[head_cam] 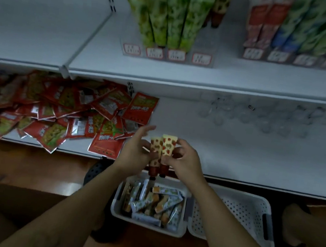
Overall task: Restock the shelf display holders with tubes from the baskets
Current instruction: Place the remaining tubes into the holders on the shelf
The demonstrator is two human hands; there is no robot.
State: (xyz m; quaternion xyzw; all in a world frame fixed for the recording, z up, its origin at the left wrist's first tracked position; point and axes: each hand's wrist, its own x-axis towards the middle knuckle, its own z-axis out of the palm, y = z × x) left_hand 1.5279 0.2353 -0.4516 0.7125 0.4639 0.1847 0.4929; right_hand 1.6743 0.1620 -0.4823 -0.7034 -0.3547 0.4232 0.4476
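Head view shows both hands raised over the lower shelf (pixel 259 150), between basket and holder. The left hand (pixel 134 151) closes around one strawberry tube (pixel 155 154), the right hand (pixel 186 160) pinches a second tube (pixel 168 148) — caps down, touching. I judge the carrying step; next they must lift to the clear holder (pixel 202 59) beside the green tubes (pixel 169 18) — the free slot looks narrow

two strawberry tubes (pixel 162 152), two white baskets (pixel 228 217), four green tube stacks (pixel 169 18)

Red sachets (pixel 58 112) heaped on lower shelf (pixel 237 155); possibly clear cups (pixel 264 117).
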